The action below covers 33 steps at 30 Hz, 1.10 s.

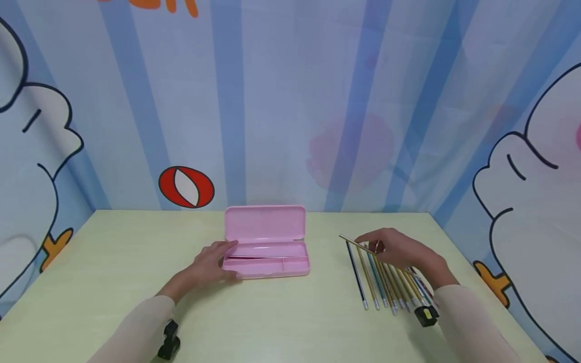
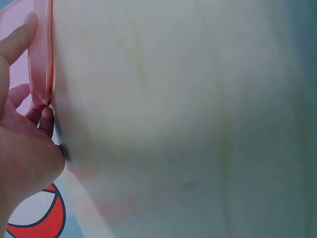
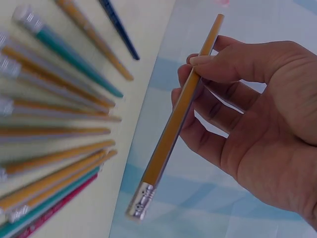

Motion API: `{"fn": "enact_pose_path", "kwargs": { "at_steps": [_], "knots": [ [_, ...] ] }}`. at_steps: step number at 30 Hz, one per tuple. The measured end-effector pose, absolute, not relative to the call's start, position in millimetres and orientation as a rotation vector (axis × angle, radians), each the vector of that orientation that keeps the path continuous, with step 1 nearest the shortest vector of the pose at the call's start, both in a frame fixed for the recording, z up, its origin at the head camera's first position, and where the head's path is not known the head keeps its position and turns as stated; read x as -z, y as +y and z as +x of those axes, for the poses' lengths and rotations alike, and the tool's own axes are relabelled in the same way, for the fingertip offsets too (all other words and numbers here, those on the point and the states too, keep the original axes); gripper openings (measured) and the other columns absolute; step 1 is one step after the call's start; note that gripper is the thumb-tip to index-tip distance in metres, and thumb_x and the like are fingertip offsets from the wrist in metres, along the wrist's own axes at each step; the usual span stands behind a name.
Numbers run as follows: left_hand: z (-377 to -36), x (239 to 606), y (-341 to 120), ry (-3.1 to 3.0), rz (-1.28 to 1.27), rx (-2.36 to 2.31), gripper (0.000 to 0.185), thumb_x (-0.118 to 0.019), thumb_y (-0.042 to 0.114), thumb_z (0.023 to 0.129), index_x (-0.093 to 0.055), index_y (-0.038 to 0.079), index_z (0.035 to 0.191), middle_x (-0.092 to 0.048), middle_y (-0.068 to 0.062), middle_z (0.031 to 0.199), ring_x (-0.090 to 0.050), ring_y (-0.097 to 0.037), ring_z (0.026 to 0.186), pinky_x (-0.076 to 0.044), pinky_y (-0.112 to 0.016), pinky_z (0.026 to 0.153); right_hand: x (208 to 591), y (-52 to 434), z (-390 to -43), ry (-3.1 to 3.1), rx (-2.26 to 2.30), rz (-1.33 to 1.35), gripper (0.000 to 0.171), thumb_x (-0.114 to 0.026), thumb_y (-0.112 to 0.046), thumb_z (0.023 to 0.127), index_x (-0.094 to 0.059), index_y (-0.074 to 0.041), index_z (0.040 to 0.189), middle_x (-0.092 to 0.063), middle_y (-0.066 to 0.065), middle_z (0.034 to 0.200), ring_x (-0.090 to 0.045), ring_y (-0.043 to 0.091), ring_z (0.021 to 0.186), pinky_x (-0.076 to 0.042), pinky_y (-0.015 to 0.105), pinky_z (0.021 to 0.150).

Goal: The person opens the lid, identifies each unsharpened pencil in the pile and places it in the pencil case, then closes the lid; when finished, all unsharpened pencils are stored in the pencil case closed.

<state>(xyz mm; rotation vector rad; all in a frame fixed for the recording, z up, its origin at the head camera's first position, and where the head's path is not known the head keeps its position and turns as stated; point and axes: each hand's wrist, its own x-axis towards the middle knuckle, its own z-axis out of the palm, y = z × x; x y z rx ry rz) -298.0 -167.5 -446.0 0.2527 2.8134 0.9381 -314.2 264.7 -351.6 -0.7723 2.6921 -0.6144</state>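
Observation:
An open pink pencil case lies at the middle of the pale table, its lid standing up at the back. My left hand rests against the case's left end, fingers fairly straight along the rim and thumb at the front; in the left wrist view the fingers touch the pink edge. My right hand pinches a yellow pencil between thumb and fingers, lifted above the table. The right wrist view shows that pencil, metal ferrule downward, held in the right hand.
Several pencils, yellow, teal, dark blue and red, lie in a fanned row on the table's right side, under and in front of my right hand. A blue-striped cartoon curtain closes off the back and sides. Black wrist mounts sit on both forearms.

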Motion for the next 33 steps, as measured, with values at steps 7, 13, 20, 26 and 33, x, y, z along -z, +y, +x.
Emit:
{"fn": "enact_pose_path", "kwargs": {
  "at_steps": [7,13,20,26,33],
  "knots": [
    [-298.0,446.7,-166.6,2.811,0.247,-0.937,0.091,-0.075,0.044,0.071,-0.028,0.022,0.146,-0.031,-0.013,0.146,-0.027,-0.038,0.13,-0.036,-0.063,0.097,355.9,228.0,-319.9,2.626,0.661,-0.808,0.053,-0.045,0.011,0.082,-0.055,-0.012,0.128,-0.06,0.004,0.096,-0.054,0.019,0.08,-0.045,0.025,0.06],
    [-297.3,445.4,-164.9,2.807,0.246,-0.943,0.091,-0.075,0.043,0.071,-0.028,0.022,0.146,-0.031,-0.013,0.146,-0.027,-0.038,0.13,-0.036,-0.063,0.096,362.6,194.6,-330.1,2.6,0.645,-0.861,0.056,-0.046,0.013,0.08,-0.057,-0.015,0.127,-0.06,0.008,0.094,-0.051,0.015,0.072,-0.042,0.025,0.058],
    [-298.0,445.3,-164.1,2.799,0.24,-0.94,0.09,-0.074,0.044,0.072,-0.028,0.023,0.146,-0.031,-0.013,0.146,-0.026,-0.038,0.131,-0.034,-0.065,0.097,366.8,160.5,-338.5,2.599,0.633,-0.951,0.054,-0.043,0.012,0.082,-0.06,-0.017,0.124,-0.061,0.01,0.083,-0.042,0.01,0.061,-0.034,0.022,0.053],
    [-298.7,447.3,-165.0,2.794,0.229,-0.957,0.089,-0.075,0.042,0.072,-0.028,0.023,0.145,-0.031,-0.013,0.146,-0.026,-0.038,0.131,-0.034,-0.064,0.097,372.3,138.0,-342.9,2.636,0.566,-1.094,0.05,-0.042,0.01,0.084,-0.062,-0.016,0.121,-0.064,0.011,0.089,-0.044,0.013,0.067,-0.036,0.022,0.058],
    [-299.3,446.8,-167.3,2.798,0.266,-0.976,0.089,-0.075,0.042,0.072,-0.029,0.022,0.145,-0.031,-0.013,0.146,-0.026,-0.037,0.131,-0.034,-0.064,0.097,379.7,114.7,-346.8,2.652,0.529,-1.132,0.05,-0.042,0.011,0.083,-0.064,-0.016,0.119,-0.063,0.011,0.087,-0.043,0.011,0.067,-0.037,0.021,0.06]
  ]
}}
